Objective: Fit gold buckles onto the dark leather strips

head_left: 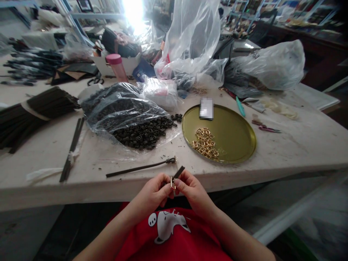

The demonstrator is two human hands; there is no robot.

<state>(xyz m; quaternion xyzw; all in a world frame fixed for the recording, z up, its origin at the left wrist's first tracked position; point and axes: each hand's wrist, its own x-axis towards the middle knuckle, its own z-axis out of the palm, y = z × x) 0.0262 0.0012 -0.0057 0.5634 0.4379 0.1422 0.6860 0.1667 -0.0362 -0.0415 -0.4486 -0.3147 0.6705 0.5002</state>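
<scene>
Close together at the table's front edge, my two hands meet around a small gold buckle [173,183]. My left hand [159,188] pinches the buckle from the left. Between the thumb and fingers of my right hand [190,185] is a dark strap [178,172], its end sticking up beside the buckle. Where strap and buckle meet is partly hidden by the fingers. Just beyond my hands lies a finished-looking dark strap [138,168] with a looped, buckled right end. Several gold buckles [205,143] are piled on a round gold tray [233,137].
Small dark loops [141,134] spill from a clear plastic bag [108,105]. At the left are a banded bundle of dark strips [51,103] and loose strips [72,148]. Behind stand a pink bottle [117,68] and plastic bags. A teal-handled tool [240,106] lies beyond the tray.
</scene>
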